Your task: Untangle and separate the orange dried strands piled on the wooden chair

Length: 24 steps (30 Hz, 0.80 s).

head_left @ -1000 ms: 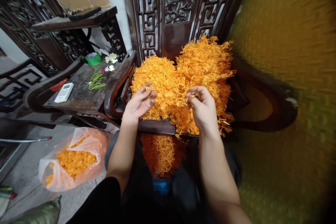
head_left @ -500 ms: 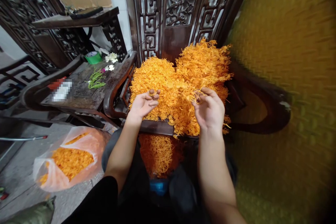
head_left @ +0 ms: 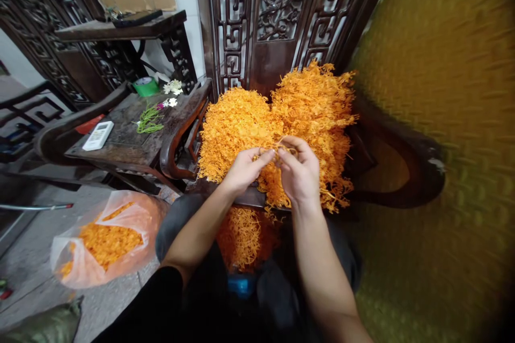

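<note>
My left hand and my right hand meet over the front of a dark wooden chair seat. Their fingertips are pinched together around thin orange strands, which look like stems of small artificial flowers. The right fingers curl round the strands; the left thumb and forefinger press on their near end. Part of the strands is hidden by the fingers. Behind the hands rise a left heap of small orange flower-like pieces and a taller right heap of stringy orange pieces.
A plastic bag with orange pieces lies on the floor at left. On the neighbouring chair are green tape, green stems, white flowers and a white device. More orange strands sit below the seat, between the knees.
Both hands have come together from apart, the left moving right and the right moving left. The left fingers have closed at the orange strands. The view has shifted slightly.
</note>
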Motion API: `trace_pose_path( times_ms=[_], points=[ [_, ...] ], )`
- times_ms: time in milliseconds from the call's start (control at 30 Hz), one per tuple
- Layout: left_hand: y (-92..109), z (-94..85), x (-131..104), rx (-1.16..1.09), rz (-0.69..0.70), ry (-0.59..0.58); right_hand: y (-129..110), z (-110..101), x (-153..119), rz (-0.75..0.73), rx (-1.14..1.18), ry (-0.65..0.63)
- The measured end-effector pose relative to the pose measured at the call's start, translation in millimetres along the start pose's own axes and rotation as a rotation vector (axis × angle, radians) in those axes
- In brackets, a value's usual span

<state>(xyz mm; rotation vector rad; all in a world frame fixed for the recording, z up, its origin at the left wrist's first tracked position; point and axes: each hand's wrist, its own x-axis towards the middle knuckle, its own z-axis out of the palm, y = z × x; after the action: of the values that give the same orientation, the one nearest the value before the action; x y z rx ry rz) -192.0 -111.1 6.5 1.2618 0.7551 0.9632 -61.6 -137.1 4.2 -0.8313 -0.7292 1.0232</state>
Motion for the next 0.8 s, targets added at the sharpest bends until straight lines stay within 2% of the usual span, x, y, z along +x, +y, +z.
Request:
trace_pose_path(
  times_ms=[67,100,200,267,333,400,500,633,733,800],
  points=[
    [4,-5.8,-3,0.291,0.129,0.055,-2,-5,-1,0.103,-0.089,-0.074],
    [7,-9.4,-5,0.429,0.157,0.045,-3,-7,0,0.153,-0.130,-0.101],
    [12,-17.1,-10,0.730,0.152,-0.103,-6,-14,0,0.245,-0.217,-0.214],
    [12,-17.6,-13,0.852,0.159,-0.194,-8,-16,0,0.240,-0.283,-0.307],
    [10,-15.8,-14,0.931,0.161,-0.227,-8,-15,-1,0.196,-0.340,-0.338],
    [9,-13.4,-14,0.956,0.159,-0.247,-6,-14,-2,0.126,-0.359,-0.275],
    [11,-10.4,-13,0.948,0.212,-0.256,2,-11,-2,0.041,-0.310,-0.108],
    [30,-7.5,-21,0.925,0.229,-0.235,12,-13,7,0.036,-0.176,0.031],
    [54,-7.9,-41,0.815,0.227,-0.435,7,-24,23,-0.048,-0.082,0.240],
    [64,-10.9,-52,0.708,0.246,-0.538,0,-32,31,-0.039,-0.054,0.288]
  ],
)
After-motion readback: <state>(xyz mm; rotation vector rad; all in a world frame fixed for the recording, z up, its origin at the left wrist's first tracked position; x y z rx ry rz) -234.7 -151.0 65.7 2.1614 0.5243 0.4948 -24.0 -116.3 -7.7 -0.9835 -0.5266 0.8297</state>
